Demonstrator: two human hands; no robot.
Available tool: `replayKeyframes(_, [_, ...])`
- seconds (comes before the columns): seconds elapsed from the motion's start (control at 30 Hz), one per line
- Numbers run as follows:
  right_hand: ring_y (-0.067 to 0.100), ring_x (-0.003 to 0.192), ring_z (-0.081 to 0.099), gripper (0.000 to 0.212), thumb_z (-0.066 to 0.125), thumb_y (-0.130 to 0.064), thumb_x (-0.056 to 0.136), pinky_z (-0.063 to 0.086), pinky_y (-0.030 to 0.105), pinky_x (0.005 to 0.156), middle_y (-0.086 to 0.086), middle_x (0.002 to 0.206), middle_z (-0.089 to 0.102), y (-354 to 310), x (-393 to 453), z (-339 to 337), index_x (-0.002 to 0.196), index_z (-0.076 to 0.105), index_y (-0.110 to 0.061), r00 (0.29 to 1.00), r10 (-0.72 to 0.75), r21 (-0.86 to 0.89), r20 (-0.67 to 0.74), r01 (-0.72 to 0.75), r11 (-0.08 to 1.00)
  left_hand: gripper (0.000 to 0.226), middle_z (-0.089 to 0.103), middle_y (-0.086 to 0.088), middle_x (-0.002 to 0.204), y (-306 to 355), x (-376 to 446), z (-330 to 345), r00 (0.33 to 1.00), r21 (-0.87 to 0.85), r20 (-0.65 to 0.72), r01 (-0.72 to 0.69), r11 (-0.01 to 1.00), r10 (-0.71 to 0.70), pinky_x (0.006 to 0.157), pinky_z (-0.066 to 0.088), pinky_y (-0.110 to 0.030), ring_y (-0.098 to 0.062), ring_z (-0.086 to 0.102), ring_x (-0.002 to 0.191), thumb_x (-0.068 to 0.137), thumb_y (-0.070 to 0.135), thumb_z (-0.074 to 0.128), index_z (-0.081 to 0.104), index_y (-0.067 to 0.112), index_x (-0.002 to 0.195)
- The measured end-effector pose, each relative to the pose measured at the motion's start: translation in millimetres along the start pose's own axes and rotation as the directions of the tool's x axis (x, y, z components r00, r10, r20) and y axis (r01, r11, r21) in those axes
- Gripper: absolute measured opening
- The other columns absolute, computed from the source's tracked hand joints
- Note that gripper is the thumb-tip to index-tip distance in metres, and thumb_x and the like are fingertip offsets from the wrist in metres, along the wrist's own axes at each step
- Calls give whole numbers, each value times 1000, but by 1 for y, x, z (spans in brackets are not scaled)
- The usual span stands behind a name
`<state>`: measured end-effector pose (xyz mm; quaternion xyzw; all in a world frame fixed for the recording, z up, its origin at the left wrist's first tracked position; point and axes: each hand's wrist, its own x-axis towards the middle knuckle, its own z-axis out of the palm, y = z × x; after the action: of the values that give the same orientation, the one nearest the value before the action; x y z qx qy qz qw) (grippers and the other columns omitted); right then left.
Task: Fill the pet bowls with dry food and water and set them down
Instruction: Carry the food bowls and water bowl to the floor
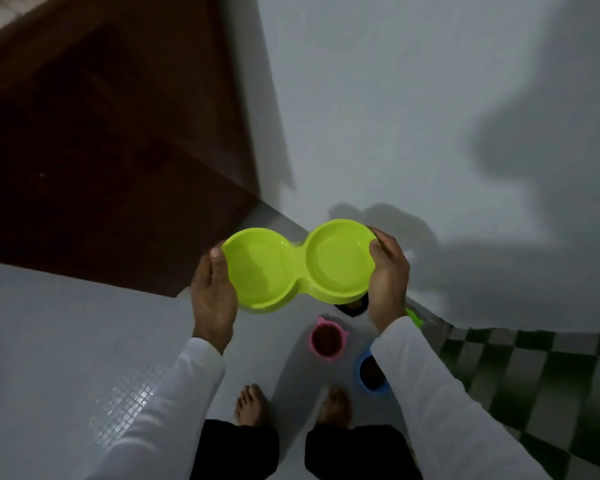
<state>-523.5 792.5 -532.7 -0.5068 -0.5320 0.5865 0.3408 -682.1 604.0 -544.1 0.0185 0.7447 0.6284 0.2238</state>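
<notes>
I hold a lime-green double pet bowl (300, 265) level in front of me, above the floor. Both of its round wells look empty. My left hand (213, 294) grips its left end and my right hand (388, 282) grips its right end. Below it on the pale floor stand a pink bowl (327, 339) with dark food inside and a blue bowl (369, 375), also dark inside and partly hidden by my right sleeve. A dark bowl (352, 307) peeks out from under the green one.
A dark wooden door (111, 150) fills the left. A white wall (430, 116) rises ahead. Green-and-white checkered floor (534, 368) lies to the right. A small green object (414, 317) shows behind my right wrist. My bare feet (291, 405) stand just below the bowls.
</notes>
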Motion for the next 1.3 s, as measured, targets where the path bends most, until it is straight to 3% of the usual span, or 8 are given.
replayKeyframes(0.13, [16,113,61,25,55,-10,100,48,23,92,0,120,70,57,37,11,112,71,-25,999,0,-20,33,1,1000,44,68,-4,114,-54,26,18,1000,6,-15,20,1000,-20,100,52,-62,-34,63,113,105,57,39,66,26,119])
replayKeyframes(0.27, [15,112,62,25,55,-9,99,49,21,90,1,120,70,119,68,20,114,72,-21,998,13,-28,59,-11,1000,33,65,-1,106,-115,52,36,998,15,-47,30,999,-30,91,50,-47,-26,61,102,108,52,38,66,33,106])
replayKeyframes(0.43, [5,104,62,26,53,-6,100,45,8,79,2,118,70,196,100,28,112,72,-19,996,27,-7,82,-27,1000,45,66,-8,123,-194,81,54,997,32,-69,38,999,-36,94,51,-43,-29,61,116,109,48,36,62,18,129])
replayKeyframes(0.53, [7,105,62,26,54,-7,98,46,16,85,1,118,70,247,120,33,114,72,-20,995,38,-31,94,-35,999,49,66,-12,120,-243,97,62,995,58,-96,17,998,-11,92,51,-43,-35,61,115,108,52,37,62,15,125])
replayKeyframes(0.63, [13,109,62,27,56,-13,95,47,23,89,-3,117,72,295,138,41,113,73,-23,993,57,-38,107,-54,998,44,67,-5,120,-287,111,70,992,54,-129,11,999,-4,97,52,-46,-27,63,116,109,51,37,64,20,126])
replayKeyframes(0.9, [-13,86,60,26,53,-1,98,43,4,75,-3,106,69,378,172,59,115,70,-10,991,28,-59,133,-21,998,37,68,0,120,-368,140,85,985,60,-174,-10,998,21,97,54,-42,-18,63,114,110,46,35,63,27,124])
replayKeyframes(1.07, [11,108,61,30,55,-3,97,45,6,82,7,122,70,422,193,70,122,70,-6,988,23,-74,156,-11,997,39,67,2,121,-412,160,89,981,54,-195,9,998,2,99,54,-49,-19,63,114,109,49,36,62,26,127])
replayKeyframes(1.3, [14,107,60,26,54,-8,99,44,3,75,2,120,69,462,219,87,113,70,-24,974,60,-103,217,-39,994,40,66,2,121,-452,178,97,977,11,-211,43,999,-39,101,52,-59,-25,62,115,107,54,36,62,29,126])
